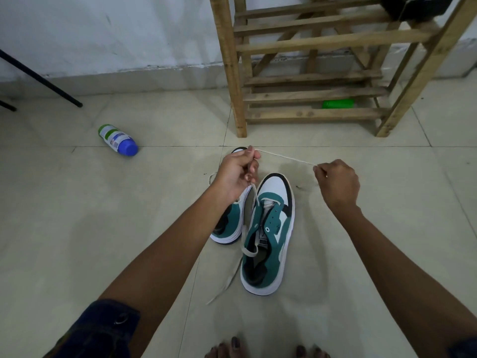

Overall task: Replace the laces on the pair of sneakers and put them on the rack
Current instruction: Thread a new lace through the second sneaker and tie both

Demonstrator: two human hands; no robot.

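Two teal, white and black sneakers stand side by side on the floor tiles. The right sneaker (271,233) is in full view; my left forearm covers much of the left sneaker (229,223). A white lace (284,157) stretches taut between my hands above the toes. My left hand (237,171) pinches one part of it, and a strand drops from that hand to the right sneaker's lowest eyelets. My right hand (336,183) pinches the lace's other end. Another flat lace (227,282) trails on the floor left of the right sneaker. The wooden rack (309,96) stands just beyond.
A white bottle with a blue cap (118,140) lies on the floor at the left. A green object (336,103) sits under the rack's lowest shelf, and a dark object (415,6) on an upper one. Black stand legs (41,81) cross the far left. My toes (265,350) show at the bottom edge.
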